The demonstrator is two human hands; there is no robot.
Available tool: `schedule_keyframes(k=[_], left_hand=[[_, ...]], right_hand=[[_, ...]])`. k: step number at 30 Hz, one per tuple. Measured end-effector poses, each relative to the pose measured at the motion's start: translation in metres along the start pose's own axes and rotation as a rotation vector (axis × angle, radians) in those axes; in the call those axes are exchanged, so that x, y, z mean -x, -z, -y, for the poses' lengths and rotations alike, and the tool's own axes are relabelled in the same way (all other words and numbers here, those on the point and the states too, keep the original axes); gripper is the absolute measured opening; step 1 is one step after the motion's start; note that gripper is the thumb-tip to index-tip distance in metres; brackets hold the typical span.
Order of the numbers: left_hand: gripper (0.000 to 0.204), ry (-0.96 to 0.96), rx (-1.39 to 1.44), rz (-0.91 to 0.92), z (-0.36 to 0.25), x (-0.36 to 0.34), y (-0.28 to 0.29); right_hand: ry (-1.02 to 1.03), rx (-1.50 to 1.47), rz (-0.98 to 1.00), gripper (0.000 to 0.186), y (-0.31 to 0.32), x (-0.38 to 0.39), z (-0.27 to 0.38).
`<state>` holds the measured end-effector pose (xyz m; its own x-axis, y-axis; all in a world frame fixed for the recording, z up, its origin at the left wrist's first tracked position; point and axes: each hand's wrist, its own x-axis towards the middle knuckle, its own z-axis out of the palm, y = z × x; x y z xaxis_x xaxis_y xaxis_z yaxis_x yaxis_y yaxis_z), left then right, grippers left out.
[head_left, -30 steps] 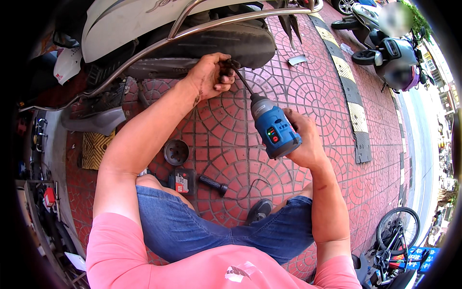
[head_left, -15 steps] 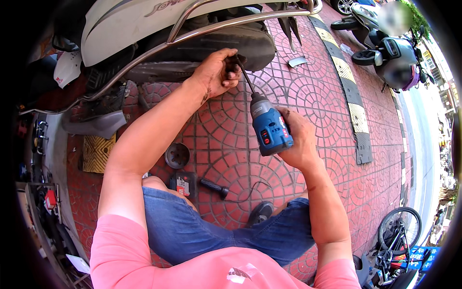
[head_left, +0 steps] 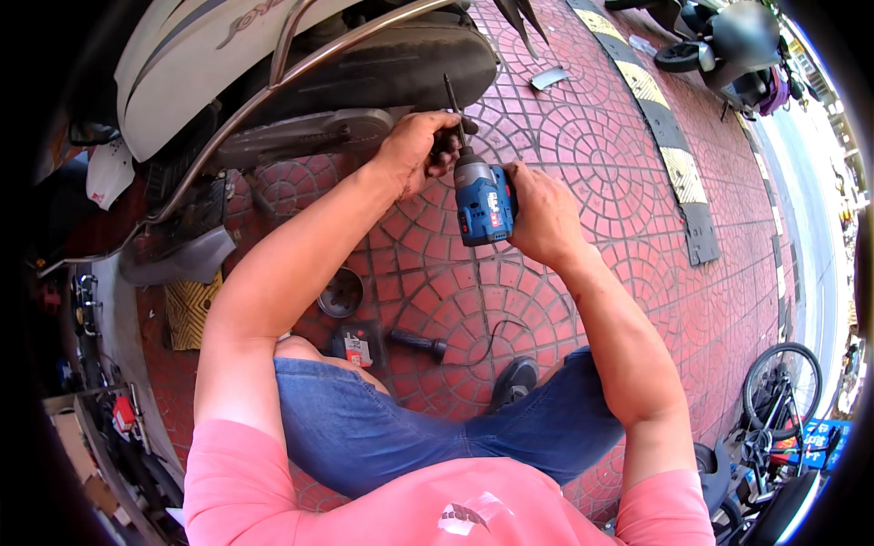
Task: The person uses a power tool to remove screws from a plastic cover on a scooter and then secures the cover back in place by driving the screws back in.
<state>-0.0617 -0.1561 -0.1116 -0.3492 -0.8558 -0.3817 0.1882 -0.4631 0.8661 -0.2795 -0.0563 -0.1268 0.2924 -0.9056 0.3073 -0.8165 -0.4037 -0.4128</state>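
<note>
My right hand [head_left: 546, 214] grips a blue cordless impact driver [head_left: 484, 205], held with its long thin bit [head_left: 450, 94] pointing away from me. My left hand [head_left: 419, 153], smudged with dark grease, has its fingers curled beside the bit, just ahead of the chuck. Something small and dark shows at those fingertips, too hidden to name. Beyond the hands stands a white scooter [head_left: 187, 68] with a dark engine casing [head_left: 401, 73] and a metal guard bar [head_left: 238, 120]. The bit's tip overlaps the casing in view; whether it touches cannot be told.
On the red paving lie a round metal dish [head_left: 342, 292], a small box [head_left: 353, 346], a black flashlight [head_left: 417, 343] and a silvery curved piece [head_left: 548, 78]. A grey panel [head_left: 187, 257] rests at left. Speed bumps [head_left: 678, 173], parked scooters and a bicycle [head_left: 781, 391] are at right.
The driver has moved up and left, toward the casing, with its bit now extending past my left fingers. The view has shifted slightly.
</note>
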Motion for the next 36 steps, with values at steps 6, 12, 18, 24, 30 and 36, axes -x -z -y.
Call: schedule_keyframes(k=[6,12,18,24,30,36], left_hand=[[0.025,0.104,-0.016,0.067,0.043,-0.013,0.016],[0.028,0.315,-0.051,-0.098,0.077,-0.027,0.037],[0.027,0.325,0.007,-0.034,0.063,-0.042,0.021],[0.029,0.288,-0.009,0.077,0.039,-0.041,0.003],[0.018,0.242,-0.052,-0.059,0.034,-0.042,0.009],[0.016,0.226,0.102,-0.155,0.025,-0.038,0.02]], right_hand=[[0.071,0.086,0.088,0.034,-0.007,0.022,-0.03],[-0.197,0.099,0.155,0.044,0.041,0.016,-0.048],[-0.276,0.07,0.086,0.048,0.059,0.028,-0.061],[-0.179,-0.066,0.158,0.046,0.058,0.031,-0.047],[-0.094,-0.16,0.168,0.041,0.07,0.033,-0.022],[-0.088,-0.153,0.188,0.045,0.067,0.033,-0.015]])
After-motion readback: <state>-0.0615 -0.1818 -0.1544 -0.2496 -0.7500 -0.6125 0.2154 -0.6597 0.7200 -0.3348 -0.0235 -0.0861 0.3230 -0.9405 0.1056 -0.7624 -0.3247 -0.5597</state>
